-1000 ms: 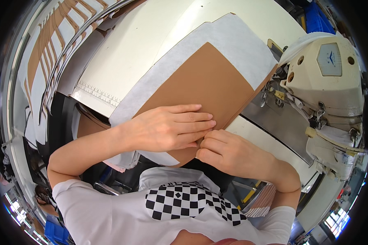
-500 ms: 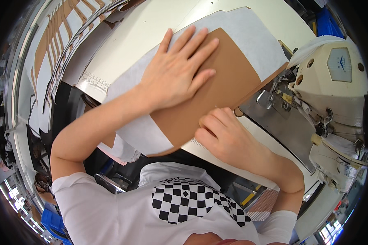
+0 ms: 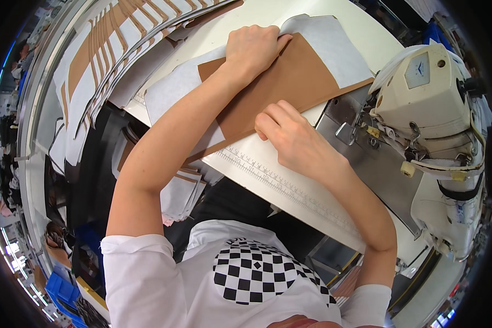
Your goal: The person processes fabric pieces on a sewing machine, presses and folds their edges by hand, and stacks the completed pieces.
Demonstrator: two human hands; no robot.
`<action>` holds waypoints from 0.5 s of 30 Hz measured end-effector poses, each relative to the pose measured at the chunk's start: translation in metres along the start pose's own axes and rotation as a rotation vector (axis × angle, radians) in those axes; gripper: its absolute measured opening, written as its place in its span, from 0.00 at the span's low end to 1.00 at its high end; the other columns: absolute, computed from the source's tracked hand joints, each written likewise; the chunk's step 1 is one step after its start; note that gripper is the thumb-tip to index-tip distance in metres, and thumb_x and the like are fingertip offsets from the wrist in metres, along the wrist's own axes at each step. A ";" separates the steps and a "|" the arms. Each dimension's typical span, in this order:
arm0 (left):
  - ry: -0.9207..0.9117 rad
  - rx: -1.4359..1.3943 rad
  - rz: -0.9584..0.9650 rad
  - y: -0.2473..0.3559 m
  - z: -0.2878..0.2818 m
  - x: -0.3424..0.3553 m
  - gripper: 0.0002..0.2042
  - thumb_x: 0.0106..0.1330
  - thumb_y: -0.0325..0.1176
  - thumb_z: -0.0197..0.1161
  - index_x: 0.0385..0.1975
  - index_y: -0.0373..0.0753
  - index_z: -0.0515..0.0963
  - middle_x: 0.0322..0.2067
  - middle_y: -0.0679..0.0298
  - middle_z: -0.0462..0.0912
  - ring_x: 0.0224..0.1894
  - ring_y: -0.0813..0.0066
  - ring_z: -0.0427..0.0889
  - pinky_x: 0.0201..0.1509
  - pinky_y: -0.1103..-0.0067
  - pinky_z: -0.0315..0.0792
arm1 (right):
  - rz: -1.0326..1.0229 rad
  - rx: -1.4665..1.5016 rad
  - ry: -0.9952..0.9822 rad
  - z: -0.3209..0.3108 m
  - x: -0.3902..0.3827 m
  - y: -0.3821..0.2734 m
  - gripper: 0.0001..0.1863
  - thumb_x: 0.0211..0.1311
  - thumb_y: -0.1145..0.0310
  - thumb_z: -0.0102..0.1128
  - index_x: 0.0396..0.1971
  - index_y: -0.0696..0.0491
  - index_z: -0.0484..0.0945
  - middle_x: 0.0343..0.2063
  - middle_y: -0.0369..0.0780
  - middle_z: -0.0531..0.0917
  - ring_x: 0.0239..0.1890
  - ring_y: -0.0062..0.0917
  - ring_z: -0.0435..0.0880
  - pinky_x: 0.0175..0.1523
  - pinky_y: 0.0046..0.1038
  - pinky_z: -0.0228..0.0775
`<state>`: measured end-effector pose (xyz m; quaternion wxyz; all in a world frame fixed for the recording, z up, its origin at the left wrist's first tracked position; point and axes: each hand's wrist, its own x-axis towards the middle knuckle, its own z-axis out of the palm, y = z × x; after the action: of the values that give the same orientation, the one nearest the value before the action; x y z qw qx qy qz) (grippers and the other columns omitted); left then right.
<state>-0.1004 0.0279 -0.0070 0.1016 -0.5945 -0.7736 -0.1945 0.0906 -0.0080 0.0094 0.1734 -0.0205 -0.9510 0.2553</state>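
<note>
A brown leather-like panel (image 3: 290,82) lies across a larger white-backed piece (image 3: 333,44) that has a brown strip along its near edge. My left hand (image 3: 254,49) has its fingers curled at the far edge of the brown panel, thumb along it, and the panel ripples beside the thumb. At the near edge, my right hand (image 3: 287,131) is closed with its fingertips bent under against the layered edge; the fingertips are partly hidden. The right end of the pieces reaches the sewing machine (image 3: 426,98).
The white table (image 3: 279,169) has ruler markings along its near edge. A metal plate (image 3: 377,164) lies in front of the machine. Many overlapping white and brown pieces (image 3: 93,71) stand at the far left. More cut pieces (image 3: 180,191) hang below the table edge.
My left hand has gone from lying flat and spread on the brown panel to curling at its far edge. The pieces and my right hand have shifted slightly farther from my body.
</note>
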 end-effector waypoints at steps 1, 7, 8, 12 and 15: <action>-0.010 -0.005 -0.001 0.000 0.000 0.000 0.25 0.67 0.56 0.54 0.20 0.39 0.79 0.14 0.56 0.78 0.19 0.57 0.79 0.22 0.66 0.71 | -0.009 -0.005 -0.009 0.000 0.000 0.000 0.12 0.42 0.88 0.51 0.27 0.57 0.67 0.31 0.42 0.71 0.39 0.36 0.72 0.43 0.34 0.69; 0.016 -0.014 0.040 -0.003 0.004 0.002 0.25 0.67 0.55 0.53 0.20 0.39 0.79 0.14 0.57 0.78 0.20 0.56 0.79 0.24 0.66 0.72 | -0.050 0.018 -0.016 -0.002 -0.004 0.006 0.10 0.42 0.87 0.53 0.25 0.57 0.67 0.31 0.41 0.70 0.38 0.35 0.71 0.42 0.33 0.70; 0.009 -0.015 0.038 -0.003 0.004 0.002 0.25 0.67 0.55 0.53 0.20 0.39 0.79 0.14 0.57 0.78 0.20 0.56 0.79 0.24 0.66 0.72 | -0.047 0.024 -0.018 -0.002 -0.005 0.006 0.10 0.42 0.87 0.53 0.25 0.57 0.67 0.31 0.41 0.70 0.38 0.35 0.71 0.42 0.33 0.70; 0.022 -0.036 0.062 -0.004 0.002 0.003 0.24 0.68 0.55 0.53 0.21 0.39 0.79 0.14 0.58 0.79 0.20 0.56 0.79 0.25 0.66 0.73 | -0.097 -0.011 0.015 -0.001 -0.004 0.006 0.10 0.42 0.87 0.53 0.24 0.58 0.67 0.31 0.41 0.70 0.38 0.34 0.71 0.42 0.33 0.70; 0.025 -0.045 0.058 -0.004 0.004 0.003 0.24 0.67 0.55 0.53 0.22 0.40 0.79 0.14 0.59 0.80 0.20 0.57 0.80 0.25 0.67 0.74 | -0.111 -0.050 0.002 -0.003 -0.005 0.005 0.09 0.45 0.86 0.54 0.25 0.58 0.68 0.32 0.42 0.71 0.39 0.34 0.72 0.42 0.32 0.70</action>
<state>-0.1045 0.0314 -0.0098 0.1036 -0.6163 -0.7502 -0.2160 0.0962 -0.0027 0.0081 0.1875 0.0277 -0.9566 0.2215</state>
